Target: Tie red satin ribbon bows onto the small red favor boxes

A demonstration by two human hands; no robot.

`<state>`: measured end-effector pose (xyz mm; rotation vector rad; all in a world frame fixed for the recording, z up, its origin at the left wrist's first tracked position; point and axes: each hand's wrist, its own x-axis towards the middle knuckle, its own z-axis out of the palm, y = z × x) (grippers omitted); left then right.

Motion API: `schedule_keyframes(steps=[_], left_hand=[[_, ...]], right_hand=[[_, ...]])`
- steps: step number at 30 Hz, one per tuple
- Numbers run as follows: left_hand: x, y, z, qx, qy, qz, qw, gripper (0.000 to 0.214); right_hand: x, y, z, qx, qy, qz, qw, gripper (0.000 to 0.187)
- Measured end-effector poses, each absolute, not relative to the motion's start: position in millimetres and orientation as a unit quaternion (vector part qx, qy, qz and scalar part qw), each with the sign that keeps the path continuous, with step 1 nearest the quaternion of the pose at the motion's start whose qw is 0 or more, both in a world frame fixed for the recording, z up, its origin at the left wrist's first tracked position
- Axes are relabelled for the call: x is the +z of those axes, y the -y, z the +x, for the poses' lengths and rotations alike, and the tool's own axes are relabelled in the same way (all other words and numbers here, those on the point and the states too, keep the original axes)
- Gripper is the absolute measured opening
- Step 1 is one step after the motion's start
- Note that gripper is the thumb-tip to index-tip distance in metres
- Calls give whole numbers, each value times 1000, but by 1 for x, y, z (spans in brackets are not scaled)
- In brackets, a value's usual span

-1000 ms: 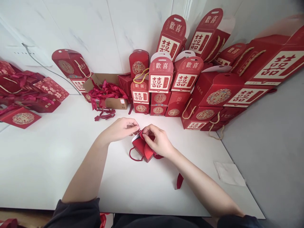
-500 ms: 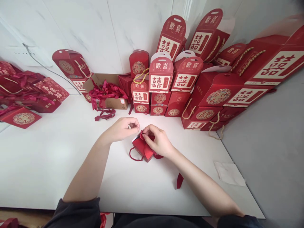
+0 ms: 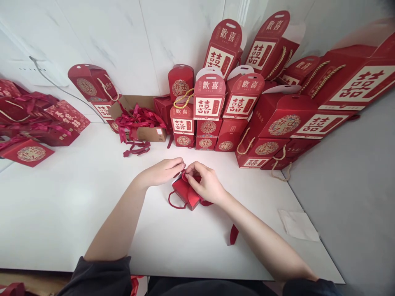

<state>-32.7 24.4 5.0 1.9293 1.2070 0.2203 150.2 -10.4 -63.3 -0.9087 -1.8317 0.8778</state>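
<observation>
White marbled wall (image 3: 123, 41) backs a white desk (image 3: 61, 213) that fills most of the view. Along the far right a big stack of red gift boxes (image 3: 277, 119) with gold cord handles leans against the wall. More red boxes (image 3: 31, 123) wrapped in ribbon lie at the far left. Between the two groups stands an open cardboard box (image 3: 152, 133) spilling loose red ribbons (image 3: 135, 121). A white sheet (image 3: 298, 225) lies on the grey floor to the right of the desk.

At the middle of the desk sits a small red box (image 3: 185, 195), directly under both hands and just in front of the person. Its long axis runs from near to far, the top end pointing away and slightly left. The right hand (image 3: 206, 185) is the nearer one: it rests over the box's right side, thumb and forefinger pinching a red ribbon (image 3: 184, 176) at the top edge. The left hand (image 3: 163, 170) comes in from the left, fingertips drawn together on that same ribbon, touching the box only at its top. A thin red cord loop (image 3: 173, 203) hangs off the box's near left side, and a loose ribbon tail (image 3: 233, 235) lies beside the right forearm.
</observation>
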Motion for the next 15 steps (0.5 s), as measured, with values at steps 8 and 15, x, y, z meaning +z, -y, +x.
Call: schedule_keyframes(steps=[8, 15], left_hand=[[5, -25, -30, 94, -453, 776, 428, 21], [21, -23, -51, 132, -494, 790, 340, 22]], right_hand=[[-64, 9, 150, 351, 739, -364, 444, 4], [-61, 11, 151, 371, 730, -367, 441, 5]])
